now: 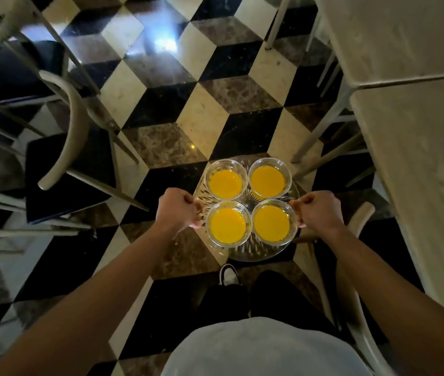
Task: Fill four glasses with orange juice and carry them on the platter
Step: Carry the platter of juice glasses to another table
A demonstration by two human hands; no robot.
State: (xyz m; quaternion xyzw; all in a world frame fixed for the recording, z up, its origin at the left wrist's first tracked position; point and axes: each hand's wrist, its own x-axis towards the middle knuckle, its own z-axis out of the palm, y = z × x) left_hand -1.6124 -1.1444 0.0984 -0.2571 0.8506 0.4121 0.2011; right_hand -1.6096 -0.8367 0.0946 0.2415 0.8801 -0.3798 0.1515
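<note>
A round cut-glass platter (258, 252) is held in the air above the tiled floor, in front of my body. Several clear glasses of orange juice stand on it in a square: far left (225, 183), far right (268, 180), near left (227, 225), near right (272, 223). My left hand (177, 208) grips the platter's left rim with curled fingers. My right hand (317, 208) grips the right rim the same way. The platter's middle is mostly hidden under the glasses.
Pale tables (416, 109) run along the right side, with a chair back (361, 215) close beside my right arm. Chairs with dark seats (66, 169) stand on the left. A lane of black, white and brown floor tiles (188, 104) stretches ahead between them.
</note>
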